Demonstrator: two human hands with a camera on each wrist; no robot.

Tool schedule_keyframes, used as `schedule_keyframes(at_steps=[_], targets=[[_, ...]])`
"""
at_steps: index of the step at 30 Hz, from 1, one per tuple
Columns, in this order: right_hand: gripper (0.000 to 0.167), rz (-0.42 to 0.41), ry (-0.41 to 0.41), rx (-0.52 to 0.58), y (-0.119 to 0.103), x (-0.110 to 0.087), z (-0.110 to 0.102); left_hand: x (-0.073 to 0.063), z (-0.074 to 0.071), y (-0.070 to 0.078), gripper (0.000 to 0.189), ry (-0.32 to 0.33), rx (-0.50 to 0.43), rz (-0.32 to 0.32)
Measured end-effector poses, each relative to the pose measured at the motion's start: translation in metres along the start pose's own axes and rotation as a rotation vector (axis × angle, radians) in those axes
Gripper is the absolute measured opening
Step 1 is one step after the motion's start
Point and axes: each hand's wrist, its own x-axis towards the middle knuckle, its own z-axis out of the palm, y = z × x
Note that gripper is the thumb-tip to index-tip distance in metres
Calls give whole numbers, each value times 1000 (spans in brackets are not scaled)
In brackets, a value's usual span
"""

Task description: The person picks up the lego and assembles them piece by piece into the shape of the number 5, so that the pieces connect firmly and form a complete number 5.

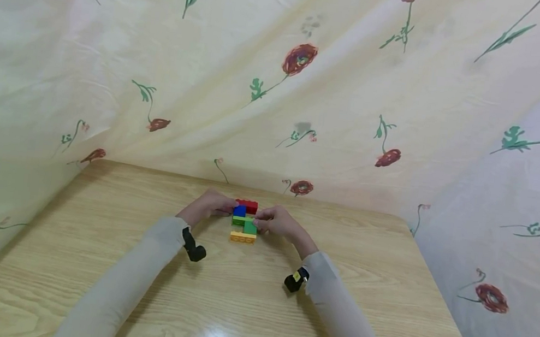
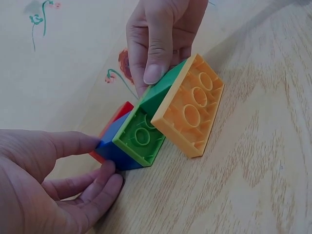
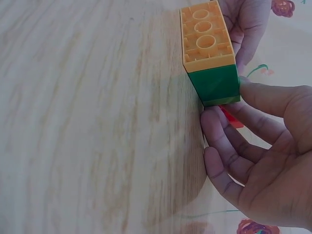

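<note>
A stepped stack of joined toy building bricks lies on its side on the table between the two hands. In the head view it runs from a red brick (image 1: 247, 205) at the back, through a blue brick (image 1: 239, 211), a light green brick (image 1: 238, 221) and a darker green brick (image 1: 250, 227), to an orange brick (image 1: 242, 238) at the front. My left hand (image 1: 209, 206) pinches the blue brick from the left. From the other side, the thumb and fingers of my right hand (image 1: 283, 226) grip the darker green brick. The orange brick's hollow underside faces the wrist cameras.
The wooden table (image 1: 236, 297) extends around the bricks on every side. Behind its back edge hangs a flowered cloth (image 1: 217, 102), which also covers the sides. Each wrist carries a black strapped camera.
</note>
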Motion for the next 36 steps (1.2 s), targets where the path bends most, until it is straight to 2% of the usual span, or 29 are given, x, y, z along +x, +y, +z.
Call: schedule_keyframes(at_steps=[7,36], targets=[[25,1,-1,-3,2,1,0,1,0,-2,30,-1,-3,22],[27,10,9,44,0,-1,0,-3,1,1,34,-14,-22,14]])
